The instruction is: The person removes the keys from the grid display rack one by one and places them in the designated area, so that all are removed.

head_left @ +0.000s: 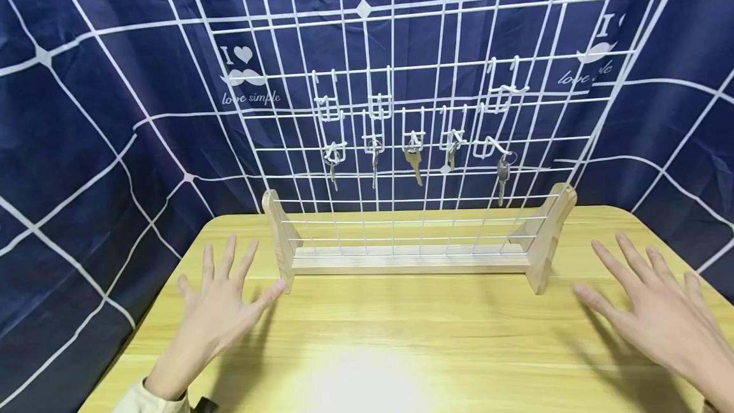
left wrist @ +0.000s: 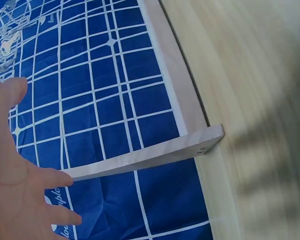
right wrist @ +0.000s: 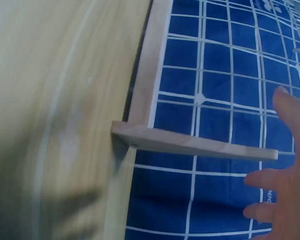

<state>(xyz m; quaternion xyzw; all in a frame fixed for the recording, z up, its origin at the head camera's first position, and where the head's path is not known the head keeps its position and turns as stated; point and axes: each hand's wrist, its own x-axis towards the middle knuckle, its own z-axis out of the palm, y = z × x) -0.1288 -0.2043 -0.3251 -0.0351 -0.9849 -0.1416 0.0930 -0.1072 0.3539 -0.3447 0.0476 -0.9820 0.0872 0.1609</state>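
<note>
A white wire grid rack [head_left: 393, 91] stands upright on a wooden base [head_left: 410, 264] with two wooden side feet. Several keys hang from white hooks in its middle rows, among them a brass-coloured key [head_left: 414, 161] and, at the far right, a dark-headed key [head_left: 503, 174]. My left hand [head_left: 220, 311] is spread palm down left of the rack; its thumb tip comes close to the left foot [head_left: 280, 238], and whether it touches I cannot tell. To the right of the right foot [head_left: 547, 241], my right hand [head_left: 659, 311] is spread too, holding nothing.
Upper hooks without keys, such as the white hook [head_left: 500, 101] at right, sit on the grid. A light wooden table [head_left: 436, 324] carries the rack, with a bright glare at its front. Dark blue cloth [head_left: 74, 164] with white lines hangs behind and beside it.
</note>
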